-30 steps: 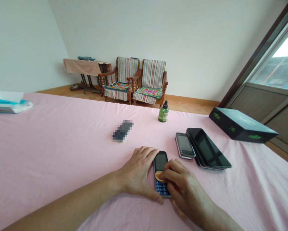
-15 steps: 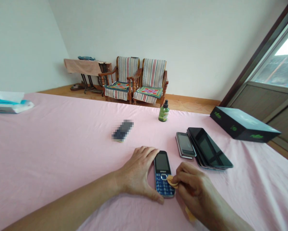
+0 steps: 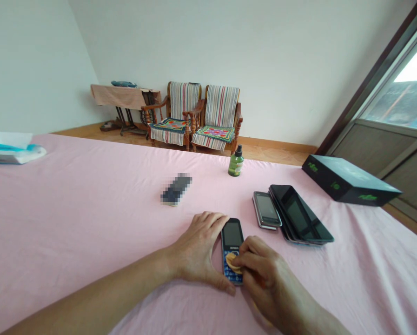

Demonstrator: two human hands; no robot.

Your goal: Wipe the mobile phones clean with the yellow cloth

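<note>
A blue keypad mobile phone (image 3: 233, 232) lies face up on the pink cloth, its screen at the far end. My left hand (image 3: 197, 251) steadies it from the left, fingers at the top edge and thumb by the bottom end. Pinched in my right hand (image 3: 264, 270) is a yellow cloth (image 3: 231, 261), pressed on the phone's keys. That hand hides the right part of the keypad and most of the cloth.
To the right lie a stack of phones (image 3: 267, 210) and a stack of black tablets (image 3: 301, 214). Beyond are a green spray bottle (image 3: 235, 164), a black box (image 3: 347, 181) and a pixelated dark object (image 3: 176, 189). A tissue pack (image 3: 16, 153) is far left.
My right hand has moved left with the yellow cloth, from the right edge of the keypad onto its middle. My left hand keeps its hold on the phone.
</note>
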